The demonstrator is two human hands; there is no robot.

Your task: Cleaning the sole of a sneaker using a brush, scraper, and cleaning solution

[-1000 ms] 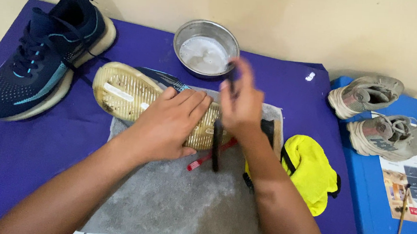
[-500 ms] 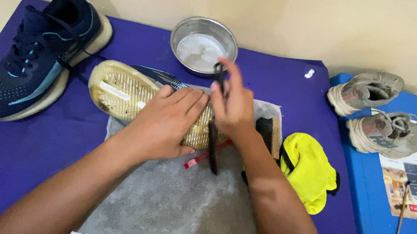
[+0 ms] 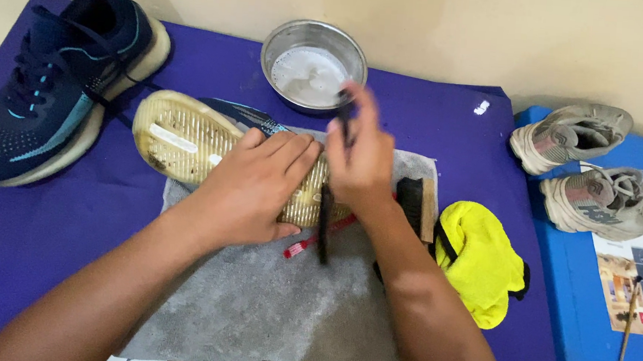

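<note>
The left hand [image 3: 250,191] still presses flat, fingers spread, on an upturned shoe [image 3: 190,139] lying sole-up across a grey towel [image 3: 254,303] on the purple table [image 3: 59,216]. The right hand [image 3: 360,157], blurred, grips a dark brush [image 3: 325,225] whose lower end rests by the sole. Since a moment ago it has shifted slightly rightward, its top nearer the steel bowl [image 3: 314,61]. A yellow cloth [image 3: 480,261] lies to the right.

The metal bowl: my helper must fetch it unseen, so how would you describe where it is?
Find the purple-covered table against the cream wall. At its far edge, just beyond the right hand, sits the metal bowl. It is the only round, shiny steel thing there, holding whitish liquid.
</note>
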